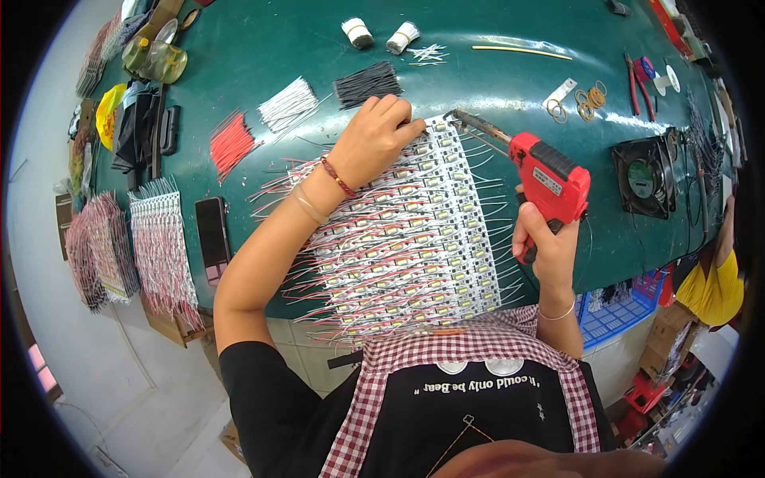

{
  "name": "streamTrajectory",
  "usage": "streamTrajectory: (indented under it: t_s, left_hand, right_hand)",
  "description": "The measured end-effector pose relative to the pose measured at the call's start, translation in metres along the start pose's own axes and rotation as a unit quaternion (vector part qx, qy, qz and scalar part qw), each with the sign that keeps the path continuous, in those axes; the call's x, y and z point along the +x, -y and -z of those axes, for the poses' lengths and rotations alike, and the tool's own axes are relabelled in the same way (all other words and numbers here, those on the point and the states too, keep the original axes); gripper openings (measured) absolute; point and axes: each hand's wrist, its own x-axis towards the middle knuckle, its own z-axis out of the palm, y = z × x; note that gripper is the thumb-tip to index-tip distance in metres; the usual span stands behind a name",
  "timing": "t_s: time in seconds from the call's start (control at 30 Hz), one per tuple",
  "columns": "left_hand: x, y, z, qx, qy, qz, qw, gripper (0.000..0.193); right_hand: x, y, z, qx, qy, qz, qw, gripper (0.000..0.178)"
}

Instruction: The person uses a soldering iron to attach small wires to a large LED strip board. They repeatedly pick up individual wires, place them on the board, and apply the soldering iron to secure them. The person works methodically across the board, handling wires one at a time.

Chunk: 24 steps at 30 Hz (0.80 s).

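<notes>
A wide panel of small white circuit boards (466,239) with yellowish LEDs lies in front of me, with red and white wires across it and dark and white wires along its right edge. My left hand (378,135) is at its top edge, fingers curled and pinched together; what they hold is hidden. In my right hand (554,251) is a red and black soldering gun (550,179), its handle wrapped by my fingers. The gun's tip points left, close to the panel's top right corner, near my left fingertips.
Beyond the panel lie piles of red wires (231,146), white wires (288,107) and black wires (368,84). A phone (213,239) and another wired panel (163,247) are at left. At right are a black fan (644,177), red-handled pliers (637,86) and rubber bands (591,97).
</notes>
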Motion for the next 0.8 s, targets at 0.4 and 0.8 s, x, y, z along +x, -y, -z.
streamTrajectory:
  t_s: [0.4,0.8]
  left_hand:
    - [0.007,-0.008,0.024,0.056,-0.036,-0.044,0.997,0.024]
    - [0.001,-0.018,0.005,-0.010,0.010,-0.022,1.000,0.025]
  right_hand:
    - [-0.010,0.000,0.007,0.036,-0.016,0.004,0.999,0.026]
    - [-0.014,-0.012,0.005,0.000,0.003,-0.034,0.999,0.016]
